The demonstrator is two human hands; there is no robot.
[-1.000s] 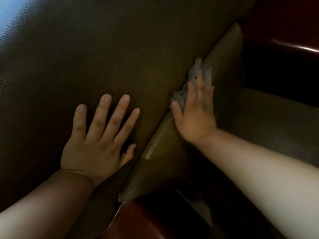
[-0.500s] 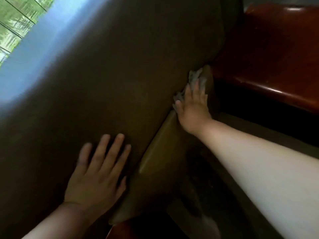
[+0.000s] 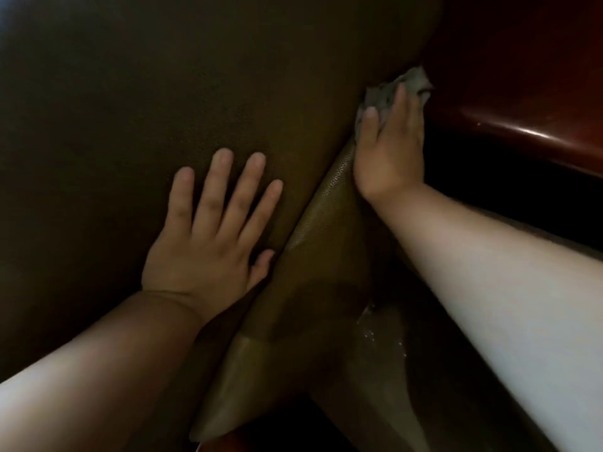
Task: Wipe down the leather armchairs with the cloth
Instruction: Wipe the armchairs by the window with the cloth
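1. Armchair [image 3: 137, 102]: dark olive-brown leather. Its broad padded panel fills the upper left of the view, and a lighter, grained cushion edge [image 3: 326, 203] runs diagonally along the panel's lower right border.
2. Your left hand [image 3: 208, 243]: laid flat on the leather panel near the seam, palm down, fingers straight and spread, thumb tucked against the cushion edge. It holds nothing.
3. Your right hand [image 3: 390, 148]: extended to the far end of the seam, fingers straight and pressing the cloth against the leather where panel and cushion edge meet.
4. Cloth [image 3: 391, 89]: grey and crumpled, lying under your right fingertips at the panel's right edge, with its free folds showing beyond them.
5. Polished reddish-brown wooden surface [image 3: 522, 102]: just beside the cloth, at the upper right, carrying a bright highlight along its rounded edge.
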